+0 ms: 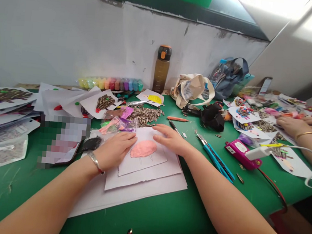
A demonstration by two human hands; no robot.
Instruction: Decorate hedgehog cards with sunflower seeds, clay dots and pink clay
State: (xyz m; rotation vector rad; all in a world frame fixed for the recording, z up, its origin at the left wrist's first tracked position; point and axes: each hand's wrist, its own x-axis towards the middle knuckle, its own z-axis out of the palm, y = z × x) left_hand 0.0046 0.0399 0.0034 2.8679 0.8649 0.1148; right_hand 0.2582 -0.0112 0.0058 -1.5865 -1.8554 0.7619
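A small white card lies on top of larger white sheets. A flattened patch of pink clay sits on the card, with thin drawn legs below it. My left hand rests at the card's left edge, fingers stretched out toward the clay. From the other side, my right hand lies across the card's upper right edge, its fingers extended and apart. Neither hand grips anything. Just beyond my fingers are a pile of striped sunflower seeds and plastic bags of coloured clay.
To the right lie a black pen, a blue utility knife and a magenta power strip. A water bottle stands against the wall. Finished cards are stacked left. Another person's hands work at far right.
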